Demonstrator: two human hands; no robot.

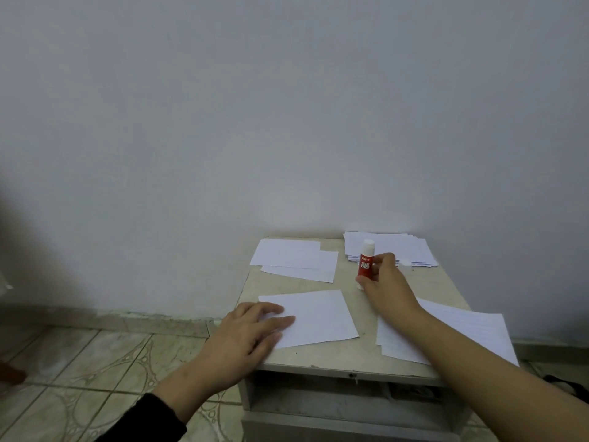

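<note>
On the near left corner of the small table [344, 360], the left hand [245, 333] lies flat with fingers spread, pressing down a white sheet [322, 317]. To the right, the forearm crosses over more loose sheets [471, 323]. Past them, mid-table, the right hand [385, 282] curls round the glue stick [366, 261], which stands upright on the tabletop: red body, white lettering, white top and base. Nothing blocks it. Behind lie two overlapping sheets [293, 256] at the far left, a paper stack [404, 247] against the wall, and a small white object [405, 262] just beside it.
</note>
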